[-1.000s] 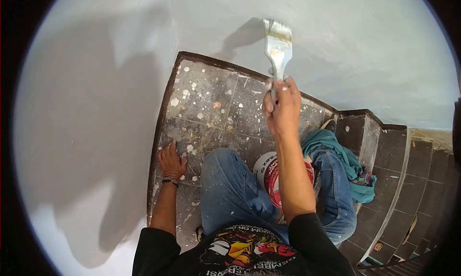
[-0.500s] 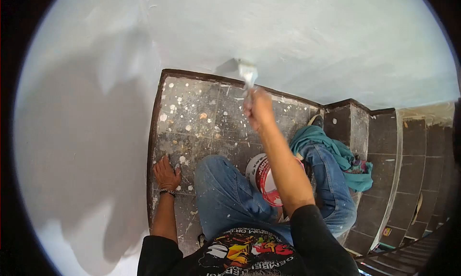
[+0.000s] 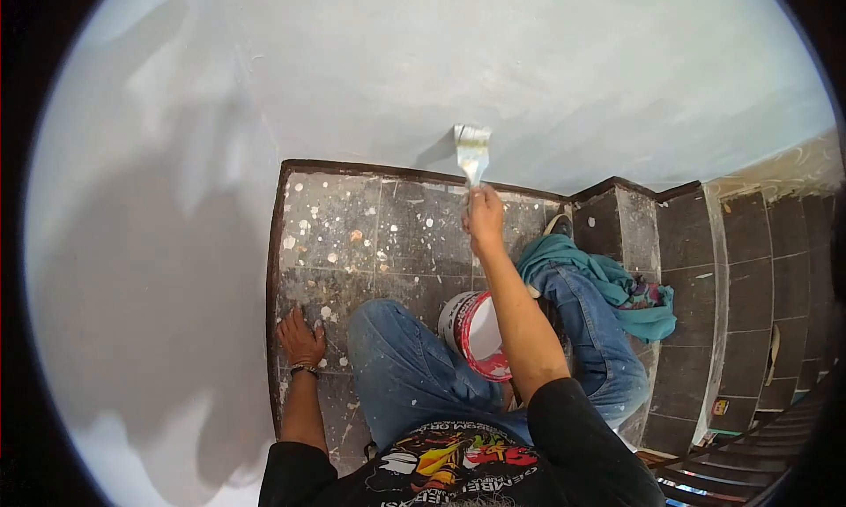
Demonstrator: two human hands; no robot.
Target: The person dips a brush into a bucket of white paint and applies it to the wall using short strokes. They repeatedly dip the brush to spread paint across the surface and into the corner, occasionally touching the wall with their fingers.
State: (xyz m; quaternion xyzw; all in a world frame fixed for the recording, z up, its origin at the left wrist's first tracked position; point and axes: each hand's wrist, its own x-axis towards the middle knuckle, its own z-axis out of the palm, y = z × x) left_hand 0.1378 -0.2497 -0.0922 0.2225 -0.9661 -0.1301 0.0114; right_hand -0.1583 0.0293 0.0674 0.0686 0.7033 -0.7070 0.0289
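My right hand [image 3: 484, 220] is closed around the handle of a flat paintbrush [image 3: 473, 152]. The brush points away from me, its bristles at the pale wall [image 3: 370, 75] just above the dark skirting. My left hand [image 3: 300, 339] lies flat on the paint-spotted tile floor [image 3: 414, 242], fingers spread, near the left wall. Between my legs sits a red and white paint bucket [image 3: 464, 320], tipped towards me, with white paint inside. My right forearm covers part of its rim.
A teal cloth [image 3: 652, 326] is draped by my right leg. Dark tiled steps [image 3: 687, 287] go down on the right, with a dark slatted railing [image 3: 749, 463] at the lower right. Dark skirting [image 3: 379, 167] edges the floor along both walls.
The paintbrush in my right hand has moved a little to the right along the wall. The view has tilted up slightly, and my left hand stays on the floor.
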